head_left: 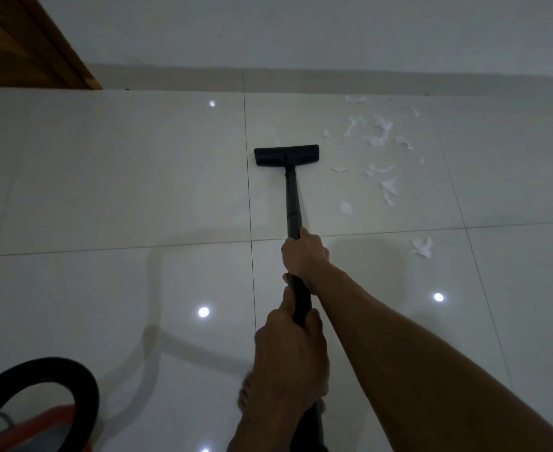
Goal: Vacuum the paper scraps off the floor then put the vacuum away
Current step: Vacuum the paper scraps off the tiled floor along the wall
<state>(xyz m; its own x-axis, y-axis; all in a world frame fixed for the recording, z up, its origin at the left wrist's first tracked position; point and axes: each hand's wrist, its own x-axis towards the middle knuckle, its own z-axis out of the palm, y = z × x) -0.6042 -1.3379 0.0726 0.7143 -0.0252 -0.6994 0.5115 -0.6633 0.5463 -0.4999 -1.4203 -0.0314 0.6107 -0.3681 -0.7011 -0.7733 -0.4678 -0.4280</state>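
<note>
A person grips the black wand (293,203) of a vacuum with both bare hands, seen from above on a glossy white tiled floor (105,177). The right hand (304,254), reaching in on a long arm from the near right corner, wraps its fingers round the wand farther along, while the left hand (291,357) curls round the same wand nearer the body, the two hands close together, one behind the other. The wand runs away from the hands to a flat black floor head (286,155), which sits on the tile well beyond the right hand and just right of a dark grout line. White paper scraps (378,133) lie scattered to the right of the head and beyond it, some near the far wall (301,31), others strung nearer along the right side of the wand; one crumpled scrap (422,246) lies by itself to the right of the right hand. A bare foot (246,394) shows just left of the left wrist. In the near left corner sits a red vacuum body (40,429) with a looped black handle (73,380). A wooden door (24,44) stands at the far left.
</note>
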